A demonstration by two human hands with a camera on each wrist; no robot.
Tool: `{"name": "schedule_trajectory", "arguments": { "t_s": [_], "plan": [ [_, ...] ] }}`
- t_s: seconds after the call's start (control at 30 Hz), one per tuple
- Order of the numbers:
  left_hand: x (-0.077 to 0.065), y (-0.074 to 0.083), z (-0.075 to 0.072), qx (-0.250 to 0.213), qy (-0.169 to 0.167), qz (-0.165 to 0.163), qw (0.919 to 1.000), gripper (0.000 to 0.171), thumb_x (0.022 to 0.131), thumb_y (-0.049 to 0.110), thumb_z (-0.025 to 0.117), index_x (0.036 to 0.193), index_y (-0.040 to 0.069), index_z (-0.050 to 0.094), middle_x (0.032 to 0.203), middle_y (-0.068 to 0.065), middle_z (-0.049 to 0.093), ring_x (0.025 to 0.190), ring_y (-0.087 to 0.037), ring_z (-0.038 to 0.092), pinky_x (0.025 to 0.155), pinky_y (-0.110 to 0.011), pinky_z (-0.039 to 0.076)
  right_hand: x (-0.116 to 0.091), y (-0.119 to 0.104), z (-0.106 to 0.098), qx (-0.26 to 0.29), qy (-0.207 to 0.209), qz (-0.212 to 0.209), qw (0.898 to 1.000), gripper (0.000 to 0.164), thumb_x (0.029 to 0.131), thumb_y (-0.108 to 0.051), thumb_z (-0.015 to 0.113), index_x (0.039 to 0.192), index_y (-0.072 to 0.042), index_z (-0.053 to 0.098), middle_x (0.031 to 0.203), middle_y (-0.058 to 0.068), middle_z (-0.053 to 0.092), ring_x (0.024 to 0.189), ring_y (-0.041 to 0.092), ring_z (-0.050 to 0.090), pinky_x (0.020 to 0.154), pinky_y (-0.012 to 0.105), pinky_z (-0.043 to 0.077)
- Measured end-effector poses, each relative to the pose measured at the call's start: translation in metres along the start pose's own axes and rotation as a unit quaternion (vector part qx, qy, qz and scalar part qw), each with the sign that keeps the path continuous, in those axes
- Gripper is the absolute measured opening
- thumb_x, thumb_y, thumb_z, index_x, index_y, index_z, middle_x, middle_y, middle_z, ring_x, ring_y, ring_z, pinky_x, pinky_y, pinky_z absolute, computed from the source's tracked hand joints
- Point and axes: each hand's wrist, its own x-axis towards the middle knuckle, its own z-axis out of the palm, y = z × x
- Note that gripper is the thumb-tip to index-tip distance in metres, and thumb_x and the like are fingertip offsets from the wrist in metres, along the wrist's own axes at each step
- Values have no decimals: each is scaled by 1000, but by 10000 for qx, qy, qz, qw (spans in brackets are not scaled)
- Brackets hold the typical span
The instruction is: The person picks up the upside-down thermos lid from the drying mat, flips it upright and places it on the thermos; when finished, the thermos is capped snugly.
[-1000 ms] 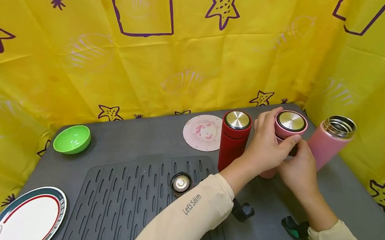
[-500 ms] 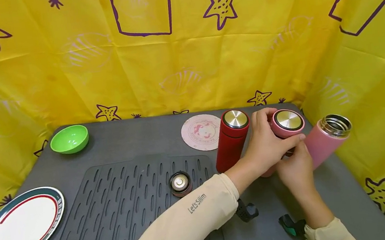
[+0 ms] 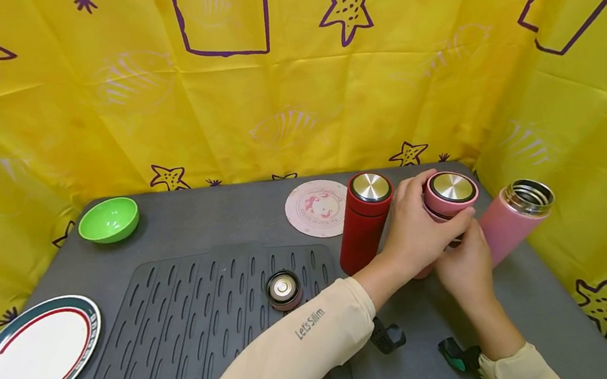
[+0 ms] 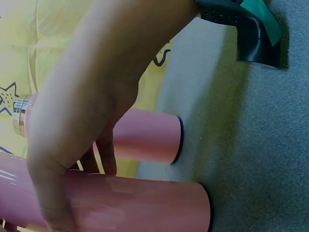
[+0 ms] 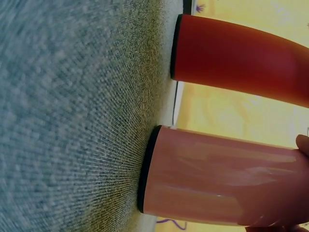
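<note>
Both hands are on a pink thermos [image 3: 455,204] with a silver-topped lid, at the right of the table. My left hand [image 3: 412,223] grips it at the lid, with the thumb in front and the fingers behind. Lower down, my right hand [image 3: 466,267] wraps the body; the left wrist view shows that right hand [image 4: 87,106] curled round the pink wall. The right wrist view has the thermos [image 5: 217,179] upright, its black base at the table. Just right of it stands a second pink thermos [image 3: 510,230], lidless, its steel mouth showing.
A red thermos [image 3: 362,233] with its lid on stands close left. Behind it lies a round pink mat [image 3: 314,210]. A small round lid [image 3: 283,290] rests on the grey ridged mat [image 3: 195,329]. Farther left are a green bowl [image 3: 109,221] and an oval plate [image 3: 39,354].
My left hand's fingers have shifted slightly left around the lid. The head view has drifted a little. Both hands stay on the same pink thermos.
</note>
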Motion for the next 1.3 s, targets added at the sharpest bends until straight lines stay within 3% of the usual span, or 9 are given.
{"name": "schedule_trajectory", "arguments": {
  "t_s": [0.07, 0.27, 0.5, 0.73, 1.0, 1.3],
  "plan": [
    [-1, -1, 1, -115, -44, -12, 9999, 74, 79, 32, 80, 141, 11, 45, 128, -3, 48, 113, -7, 46, 90, -16, 41, 0, 1, 0, 80, 14, -60, 9999, 43, 76, 0, 75, 113, 4, 55, 100, 18, 57, 88, 31, 57, 76, 47, 44],
    [-2, -2, 4, -463, -97, 24, 9989, 74, 80, 26, 79, 143, 11, 42, 131, -3, 43, 111, -6, 48, 90, -16, 42, 0, 2, 1, 279, 100, -209, 9993, 39, 76, 2, 75, 110, 5, 56, 101, 19, 57, 90, 28, 53, 77, 39, 39],
    [-1, -1, 5, -471, -88, 147, 9987, 74, 79, 22, 79, 142, 10, 43, 130, -4, 44, 111, -6, 49, 90, -15, 42, 0, 2, 1, 382, 134, -366, 9985, 41, 74, 6, 74, 111, 7, 56, 99, 20, 56, 88, 27, 51, 76, 38, 38],
    [-3, -1, 6, -652, -194, -31, 9977, 78, 79, 23, 78, 145, 12, 38, 135, -3, 41, 114, -8, 47, 92, -18, 42, 0, 3, 2, 491, 210, -514, 9973, 37, 74, 9, 73, 107, 8, 56, 99, 22, 56, 91, 29, 52, 79, 38, 37],
    [-4, -3, 6, -297, 142, 132, 9994, 76, 76, 24, 80, 141, 8, 43, 131, -4, 50, 115, -9, 48, 93, -18, 41, 0, 5, 5, 500, 221, -617, 9966, 37, 68, 12, 71, 103, 10, 58, 93, 23, 55, 85, 27, 50, 75, 39, 37],
    [-2, -1, 5, -427, -21, 77, 9991, 71, 78, 22, 80, 139, 8, 46, 128, -3, 48, 110, -5, 49, 89, -14, 41, 0, -2, -1, 258, 116, -355, 9990, 36, 68, 11, 70, 102, 7, 55, 88, 17, 52, 77, 22, 47, 68, 35, 36]
  ]
}}
